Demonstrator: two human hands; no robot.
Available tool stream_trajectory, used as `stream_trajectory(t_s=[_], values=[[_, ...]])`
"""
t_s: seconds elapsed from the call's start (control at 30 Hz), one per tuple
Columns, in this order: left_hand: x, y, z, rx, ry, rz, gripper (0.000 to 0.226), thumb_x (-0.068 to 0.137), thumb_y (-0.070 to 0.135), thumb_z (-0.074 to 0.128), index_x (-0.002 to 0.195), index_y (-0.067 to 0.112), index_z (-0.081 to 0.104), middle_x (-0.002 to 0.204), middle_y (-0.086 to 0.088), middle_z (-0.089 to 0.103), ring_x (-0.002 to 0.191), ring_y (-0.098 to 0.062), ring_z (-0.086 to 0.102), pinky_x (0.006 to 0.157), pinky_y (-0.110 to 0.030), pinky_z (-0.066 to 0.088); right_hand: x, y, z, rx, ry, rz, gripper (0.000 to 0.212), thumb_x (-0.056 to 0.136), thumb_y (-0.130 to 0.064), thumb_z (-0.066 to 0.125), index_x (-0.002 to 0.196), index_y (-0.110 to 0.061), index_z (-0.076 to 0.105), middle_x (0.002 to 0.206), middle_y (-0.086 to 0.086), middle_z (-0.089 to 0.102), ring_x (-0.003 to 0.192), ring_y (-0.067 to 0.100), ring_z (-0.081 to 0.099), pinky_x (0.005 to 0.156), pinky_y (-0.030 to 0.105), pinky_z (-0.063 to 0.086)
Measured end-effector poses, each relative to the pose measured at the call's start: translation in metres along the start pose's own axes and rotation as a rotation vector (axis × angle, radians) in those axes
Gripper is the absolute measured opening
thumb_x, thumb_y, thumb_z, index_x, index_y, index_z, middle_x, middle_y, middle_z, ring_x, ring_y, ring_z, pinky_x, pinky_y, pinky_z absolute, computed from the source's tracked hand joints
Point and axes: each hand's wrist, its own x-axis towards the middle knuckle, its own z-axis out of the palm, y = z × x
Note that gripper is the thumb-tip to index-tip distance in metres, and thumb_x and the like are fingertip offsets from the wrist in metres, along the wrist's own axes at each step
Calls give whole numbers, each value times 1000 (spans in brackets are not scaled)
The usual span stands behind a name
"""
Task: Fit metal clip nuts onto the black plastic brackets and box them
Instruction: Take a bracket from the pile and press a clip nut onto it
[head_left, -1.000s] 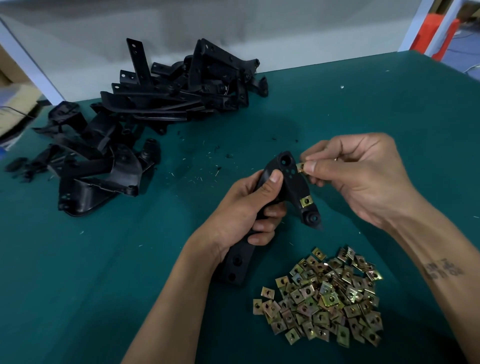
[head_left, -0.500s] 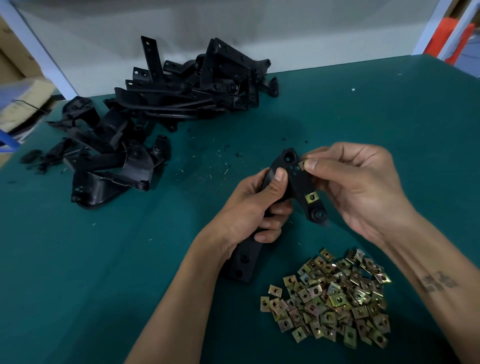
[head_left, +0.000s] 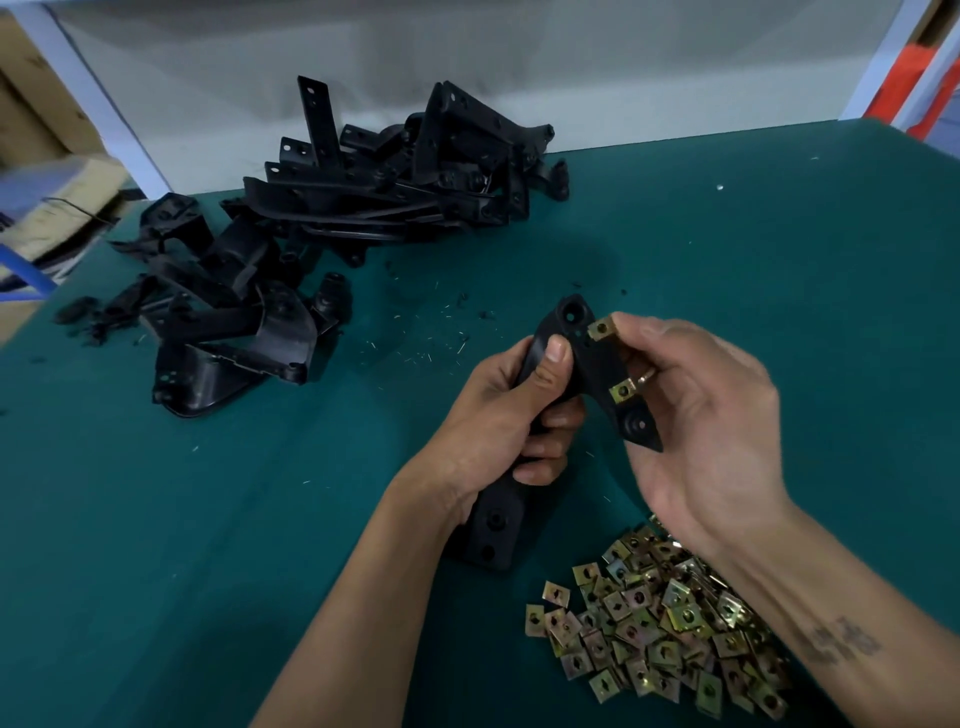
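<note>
Here the left hand (head_left: 498, 410) grips a black bracket (head_left: 587, 364) around its middle, thumb on the front face, above the green table (head_left: 208, 545). The right hand (head_left: 711, 431) pinches a brass-coloured clip nut (head_left: 601, 328) at the bracket's upper edge — a second nut (head_left: 623, 389) already sits lower on it. Loose nuts (head_left: 660, 629), small flat squares with holes, lie heaped near the right forearm. More brackets (head_left: 332, 223) — matte, angular plastic — are piled far left.
</note>
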Motion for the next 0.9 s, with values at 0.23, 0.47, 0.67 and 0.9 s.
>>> stream_trajectory(t_s=[0.23,0.47,0.67,0.9], values=[[1,-1,-3,-79,7,28,58,96,48,56,108,-7,41,66,1,35,45,-7,26,37,-15,28,-2,5,-5,-356,-184,-189,46,67,-1,74,109,-17,61,99,-2,71,94,14,68,83,29,55],[-1,-3,1,-159,-21,38,28,102,35,51,115,11,51,65,3,37,44,-5,28,38,-13,26,3,8,-5,-480,-135,-241,47,65,4,69,107,-18,61,116,1,66,84,25,74,68,32,62],[-3,-1,1,-196,-18,47,24,95,39,59,99,16,57,65,2,38,45,-5,29,38,-13,26,10,8,-12,-395,-277,-215,48,68,10,69,99,-27,68,111,-2,72,88,26,75,73,36,62],[2,7,6,-455,182,239,31,107,34,38,106,8,55,73,-2,49,59,-12,47,54,-22,49,22,10,-14,-546,-303,-155,45,88,-23,74,128,-19,53,113,3,71,99,26,73,85,44,60]])
